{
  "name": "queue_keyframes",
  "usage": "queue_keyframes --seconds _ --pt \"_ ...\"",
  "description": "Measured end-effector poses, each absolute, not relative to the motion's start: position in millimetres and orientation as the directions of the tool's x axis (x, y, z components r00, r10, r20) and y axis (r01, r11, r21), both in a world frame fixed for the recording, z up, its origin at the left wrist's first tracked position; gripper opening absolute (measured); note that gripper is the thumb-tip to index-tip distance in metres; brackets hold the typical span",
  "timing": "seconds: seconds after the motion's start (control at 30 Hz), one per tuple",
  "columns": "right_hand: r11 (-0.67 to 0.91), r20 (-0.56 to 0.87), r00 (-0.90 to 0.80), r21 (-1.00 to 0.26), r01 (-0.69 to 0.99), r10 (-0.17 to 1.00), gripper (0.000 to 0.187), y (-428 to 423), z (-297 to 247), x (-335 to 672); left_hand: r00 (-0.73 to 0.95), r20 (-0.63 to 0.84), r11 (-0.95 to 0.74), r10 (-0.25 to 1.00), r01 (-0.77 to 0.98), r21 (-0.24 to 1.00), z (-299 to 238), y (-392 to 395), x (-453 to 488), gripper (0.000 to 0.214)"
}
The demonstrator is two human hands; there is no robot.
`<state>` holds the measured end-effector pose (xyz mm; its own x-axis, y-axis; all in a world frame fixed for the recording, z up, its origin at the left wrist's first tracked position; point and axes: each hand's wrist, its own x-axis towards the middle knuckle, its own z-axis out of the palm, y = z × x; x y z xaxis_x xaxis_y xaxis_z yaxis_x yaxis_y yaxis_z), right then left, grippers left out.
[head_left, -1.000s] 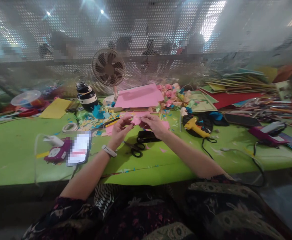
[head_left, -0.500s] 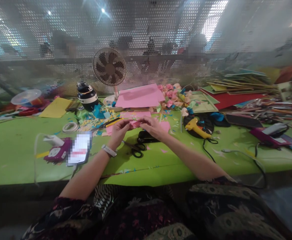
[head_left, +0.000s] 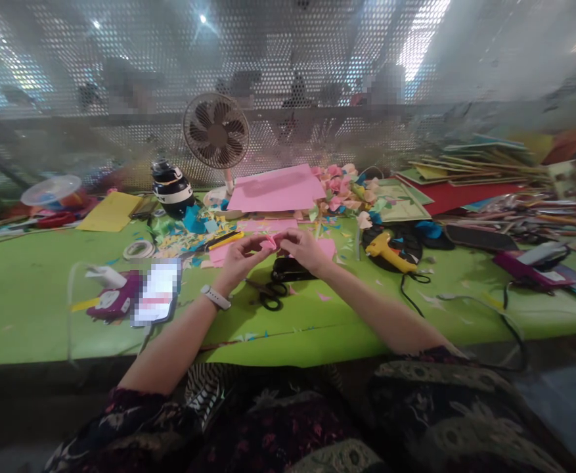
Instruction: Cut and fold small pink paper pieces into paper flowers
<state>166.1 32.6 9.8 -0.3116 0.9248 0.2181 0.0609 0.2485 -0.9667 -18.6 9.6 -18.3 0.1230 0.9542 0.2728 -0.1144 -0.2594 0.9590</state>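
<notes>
A small folded piece of pink paper [head_left: 270, 243] is pinched between both hands above the table. My left hand [head_left: 241, 259], with a white band at the wrist, grips its left side, fingers closed. From the right, my right hand [head_left: 303, 251] holds the other side between thumb and fingers. Black-handled scissors [head_left: 272, 295] lie below the hands, beside a black stapler-like object [head_left: 292, 269] partly covered by my right hand. Pink sheets lie on the table behind the fingers. A yellow-and-black cutter [head_left: 226, 240] rests just beyond my left hand.
A phone [head_left: 157, 292] leans by a purple power strip [head_left: 115, 299] at left. A yellow glue gun [head_left: 390, 253] lies on a black round pad at right. Behind stand a fan [head_left: 217, 131], a dark bottle [head_left: 173, 190], a large pink sheet [head_left: 275, 188] and paper flowers [head_left: 339, 187].
The pink paper has turned between my fingers and now shows a more upright, folded shape. Both hands have shifted only slightly. Everything on the table stays in place.
</notes>
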Motion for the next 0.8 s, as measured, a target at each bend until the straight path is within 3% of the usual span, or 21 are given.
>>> queue_keyframes --seconds 0.57,0.8 --pt "0.094 0.106 -0.307 -0.994 -0.054 0.946 0.010 34.1 7.8 164.3 0.138 0.279 -0.252 0.950 -0.184 0.950 -20.9 13.6 -23.0 0.039" --pt "0.107 0.114 -0.310 -0.993 -0.040 0.944 0.006 32.2 10.2 163.3 0.112 0.286 -0.265 0.951 -0.175 0.948 -22.6 14.8 -20.8 0.036"
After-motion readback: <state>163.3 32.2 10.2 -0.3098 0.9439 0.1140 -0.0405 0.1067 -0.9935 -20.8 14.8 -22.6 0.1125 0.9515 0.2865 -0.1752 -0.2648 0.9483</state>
